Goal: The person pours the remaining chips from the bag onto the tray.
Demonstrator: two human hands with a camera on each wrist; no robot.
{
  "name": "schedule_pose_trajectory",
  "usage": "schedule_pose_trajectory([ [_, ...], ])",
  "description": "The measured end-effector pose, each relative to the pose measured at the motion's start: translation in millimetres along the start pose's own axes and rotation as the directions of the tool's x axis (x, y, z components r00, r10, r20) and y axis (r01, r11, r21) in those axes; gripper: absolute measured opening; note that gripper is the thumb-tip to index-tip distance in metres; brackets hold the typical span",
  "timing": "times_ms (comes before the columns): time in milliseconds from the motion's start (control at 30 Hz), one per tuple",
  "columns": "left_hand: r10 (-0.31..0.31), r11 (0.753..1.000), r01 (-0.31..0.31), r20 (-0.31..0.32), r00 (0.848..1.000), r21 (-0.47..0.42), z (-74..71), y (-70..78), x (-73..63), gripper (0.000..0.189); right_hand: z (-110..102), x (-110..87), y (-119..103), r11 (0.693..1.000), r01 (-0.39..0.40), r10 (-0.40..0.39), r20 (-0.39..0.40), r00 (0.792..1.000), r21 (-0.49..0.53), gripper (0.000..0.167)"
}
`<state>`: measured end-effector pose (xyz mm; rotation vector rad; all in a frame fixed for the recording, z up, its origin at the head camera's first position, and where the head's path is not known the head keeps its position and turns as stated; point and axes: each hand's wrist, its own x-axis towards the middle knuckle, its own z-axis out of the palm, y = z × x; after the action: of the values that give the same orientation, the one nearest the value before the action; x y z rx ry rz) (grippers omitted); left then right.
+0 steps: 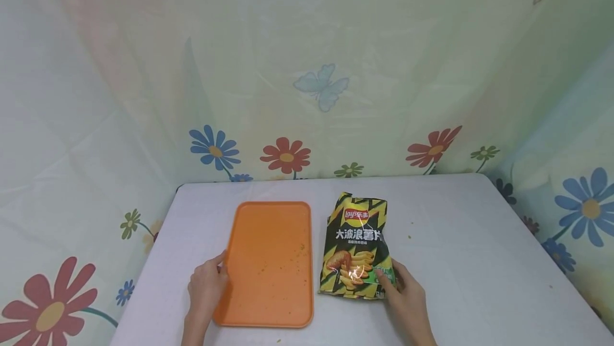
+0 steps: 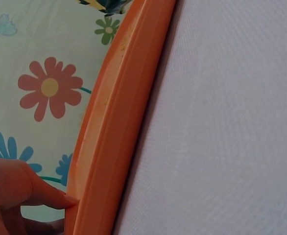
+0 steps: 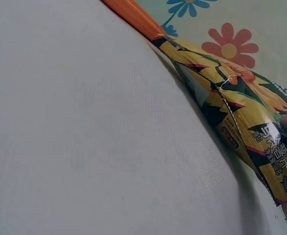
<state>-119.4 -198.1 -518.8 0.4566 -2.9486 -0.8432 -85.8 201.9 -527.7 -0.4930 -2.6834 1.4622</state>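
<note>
An orange tray (image 1: 268,260) with small crumbs scattered over it lies on the table, left of the middle. My left hand (image 1: 206,284) holds its left edge; in the left wrist view a fingertip presses the tray's rim (image 2: 102,161) and another finger sits lower down. To the right of the tray is a black and yellow Lay's potato chip bag (image 1: 357,244), printed side up. My right hand (image 1: 408,300) grips the lower right corner of the bag, thumb on top and the other fingers partly hidden behind it.
A white cloth covers the table (image 1: 470,260), with a few crumbs (image 1: 410,236) right of the bag and one near the front edge. Behind and at both sides hangs a curtain (image 1: 259,69) printed with flowers and butterflies.
</note>
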Motion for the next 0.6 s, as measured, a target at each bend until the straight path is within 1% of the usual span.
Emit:
schedule_pose_trajectory([
  [67, 0.001, 1.0, -0.001, 0.003, 1.0, -0.004, -0.3, -0.1, -0.1, 0.043, 0.0, -0.2, 0.3, 1.0, 0.002, -0.002, 0.016, 1.0, 0.021, 0.065],
  [167, -0.001, 1.0, 0.001, 0.004, 1.0, -0.009, -0.6, 0.6, -0.2, 0.043, 0.1, -1.2, 0.1, 1.0, 0.011, -0.012, 0.039, 0.999, 0.025, 0.065],
  [267, -0.003, 1.0, 0.003, 0.0, 1.0, -0.013, 0.1, 0.9, 0.0, 0.043, 0.8, -2.1, 1.0, 0.998, 0.054, -0.055, 0.044, 0.998, 0.014, 0.062],
  [367, 0.001, 1.0, -0.001, -0.006, 1.0, -0.013, 0.1, 0.7, -0.3, 0.042, 2.0, -3.0, 1.3, 0.995, 0.104, -0.104, 0.033, 0.994, 0.001, 0.055],
  [433, 0.009, 1.0, -0.01, -0.009, 1.0, -0.013, -0.2, 0.1, -0.9, 0.042, 3.0, -3.3, 2.0, 0.993, 0.119, -0.119, 0.033, 0.992, -0.003, 0.052],
  [600, 0.024, 1.0, -0.024, -0.009, 1.0, -0.02, -1.0, -0.6, -2.1, 0.042, 5.3, -4.3, 4.4, 0.99, 0.137, -0.139, 0.054, 0.989, 0.028, 0.058],
])
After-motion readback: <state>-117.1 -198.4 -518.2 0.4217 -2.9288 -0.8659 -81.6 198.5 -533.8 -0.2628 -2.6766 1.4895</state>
